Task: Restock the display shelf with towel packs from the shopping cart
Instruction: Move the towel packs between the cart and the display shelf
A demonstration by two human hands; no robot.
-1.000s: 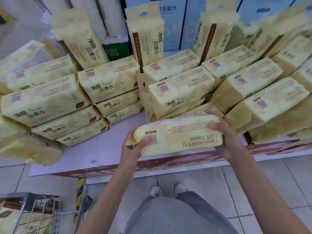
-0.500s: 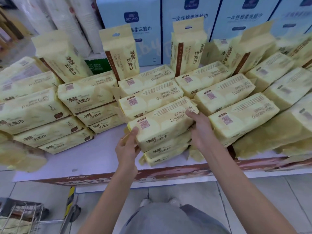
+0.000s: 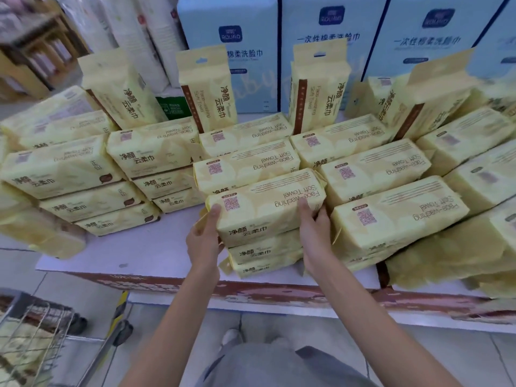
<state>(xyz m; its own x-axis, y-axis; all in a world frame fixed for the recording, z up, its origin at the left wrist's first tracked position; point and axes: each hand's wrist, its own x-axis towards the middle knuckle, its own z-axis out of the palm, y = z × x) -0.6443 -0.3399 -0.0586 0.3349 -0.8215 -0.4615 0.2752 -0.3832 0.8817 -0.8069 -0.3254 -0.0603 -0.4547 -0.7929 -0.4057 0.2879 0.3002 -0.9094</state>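
Observation:
A yellow towel pack [image 3: 265, 208] lies on top of a short stack of two like packs at the front of the white display shelf [image 3: 145, 252]. My left hand [image 3: 205, 236] grips its left end, thumb on the top face. My right hand [image 3: 314, 233] holds its right front corner, fingers curled over the top edge. More yellow packs fill the shelf in stacks to the left, behind and right. The wire shopping cart [image 3: 36, 339] sits at the lower left with packs inside.
Several yellow packs [image 3: 208, 88] stand upright along the back, in front of tall pale blue boxes [image 3: 332, 51]. A bare strip of shelf lies left of the stack. Tiled floor and my grey-trousered legs [image 3: 279, 364] are below the shelf edge.
The pack went from in front of the shelf edge onto the front stack. Both hands stayed on its ends and now settle it there.

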